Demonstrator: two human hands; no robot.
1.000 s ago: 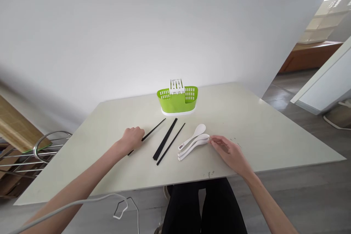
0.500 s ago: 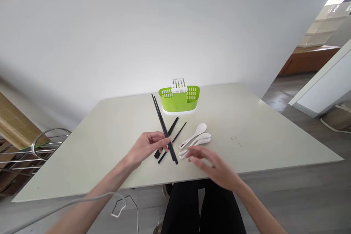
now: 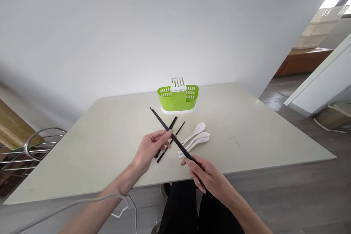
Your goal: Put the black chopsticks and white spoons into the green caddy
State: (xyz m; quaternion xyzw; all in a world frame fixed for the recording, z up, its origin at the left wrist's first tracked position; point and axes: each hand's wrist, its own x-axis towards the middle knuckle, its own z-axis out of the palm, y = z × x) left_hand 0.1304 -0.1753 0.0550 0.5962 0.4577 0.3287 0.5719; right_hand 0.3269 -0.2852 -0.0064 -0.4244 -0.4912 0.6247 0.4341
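Note:
Two black chopsticks point(image 3: 160, 120) slant across the front of the table, raised above it, thin tips pointing away to the left. My left hand point(image 3: 152, 148) pinches them near the middle. Around their thick ends my right hand point(image 3: 207, 175) is closed. Under them lie more black chopsticks point(image 3: 173, 121), some bunched and one point(image 3: 181, 127) apart to the right. Several white spoons point(image 3: 199, 128) rest side by side just right of these, their handles partly hidden by the held pair.
A green utensil basket point(image 3: 175, 103) with a white slatted top and white base stands near the wall. The pale table point(image 3: 120, 117) has its front edge close to my legs. At left is a metal rack point(image 3: 30, 150); a grey cable point(image 3: 82, 202) crosses my left forearm.
My right hand has moved from beside the spoons onto the thick ends of the chopsticks and closed. The chopsticks have swung to a flatter slant, thick ends further right.

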